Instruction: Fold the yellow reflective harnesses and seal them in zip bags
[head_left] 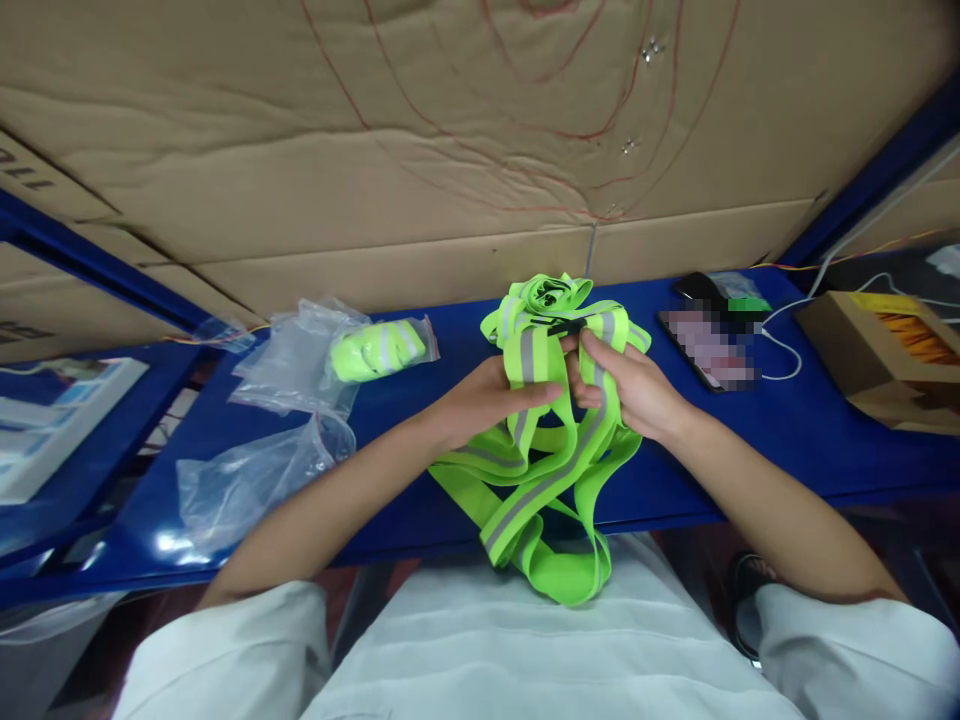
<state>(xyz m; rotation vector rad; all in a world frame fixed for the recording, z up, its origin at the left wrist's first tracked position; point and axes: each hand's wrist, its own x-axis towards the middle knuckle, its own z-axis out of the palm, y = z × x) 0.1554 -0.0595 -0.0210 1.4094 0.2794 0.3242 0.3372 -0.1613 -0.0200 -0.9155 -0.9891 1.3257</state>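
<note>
A neon-green reflective strap (pixel 570 465) with a silver-grey stripe hangs in loops between my hands and drapes over the table's front edge. My left hand (pixel 499 395) grips one length of it, thumb lying across the band. On the other side my right hand (pixel 619 385) pinches a second length near a black buckle (pixel 566 328). Some of the right fingers are hidden behind the band. Just beyond my hands lies a bunched heap of the same green strap (pixel 544 295).
Left on the blue table (pixel 450 335) lie a bagged green strap (pixel 382 350) and clear plastic bags (pixel 289 350). To the right are a phone (pixel 705 350), a white cable (pixel 787 350) and an open cardboard box (pixel 862 370). A cardboard wall (pixel 450 180) stands behind.
</note>
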